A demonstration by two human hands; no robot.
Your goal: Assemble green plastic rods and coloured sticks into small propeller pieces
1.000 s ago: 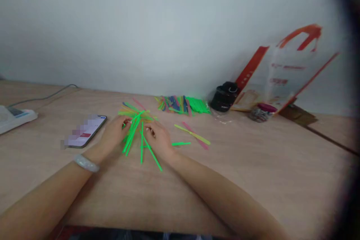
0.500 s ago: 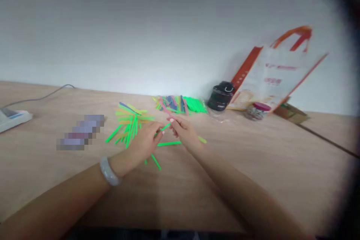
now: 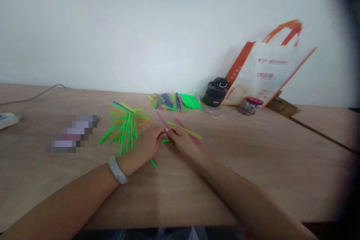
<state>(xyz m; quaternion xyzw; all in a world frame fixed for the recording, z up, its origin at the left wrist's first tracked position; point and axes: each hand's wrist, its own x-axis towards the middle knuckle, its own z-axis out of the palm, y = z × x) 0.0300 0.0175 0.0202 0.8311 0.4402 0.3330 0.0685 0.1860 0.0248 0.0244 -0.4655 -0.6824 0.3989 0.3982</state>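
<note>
Inspecting the tabletop [image 3: 239, 187] from the left, I record a white device [image 3: 8, 120], cut off at the edge, with a grey cable [image 3: 36, 99] behind it. Next lies a flat oblong item [image 3: 74, 135], masked by pixelation. Coloured strips [image 3: 128, 131], mostly green, lie fanned in a loose pile beside my left hand [image 3: 152, 139]; that wrist bears a pale bangle [image 3: 117, 170]. Left fingers are curled, tips meeting the right ones; whether they grip anything, I cannot tell. Fingers of my right hand [image 3: 180, 138] pinch the lower end of a pink strip [image 3: 161, 118], which slants up leftward. Near the wall rests a packet of strips [image 3: 190, 101]. Beside my right hand, a yellow strip [image 3: 194, 134] crosses another pink one. Farther right stand a black container [image 3: 215, 93], a lidded jar [image 3: 249, 108] and a white bag [image 3: 270, 67] with orange handles.
</note>
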